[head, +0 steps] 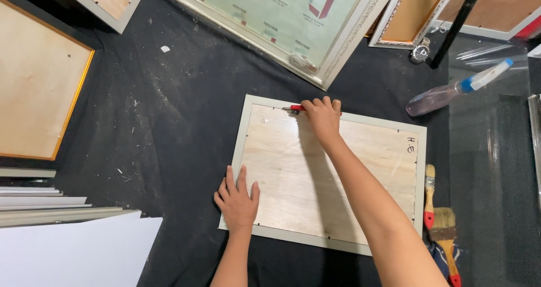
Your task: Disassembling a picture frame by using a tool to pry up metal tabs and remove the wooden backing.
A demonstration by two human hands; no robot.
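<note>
A picture frame [332,241] lies face down on black cloth, its pale plywood backing [287,163] facing up inside a light grey border. My left hand [237,199] lies flat, fingers spread, on the frame's near left corner. My right hand [322,115] reaches to the far edge of the frame and grips a small red-handled tool [295,108], whose tip touches the backing near the far left corner.
Two paintbrushes [442,225] lie right of the frame, a spray bottle [451,92] beyond them. A large framed picture [293,16] and smaller frames [411,10] sit at the back. More frames [34,78] and white boards [67,247] are at left.
</note>
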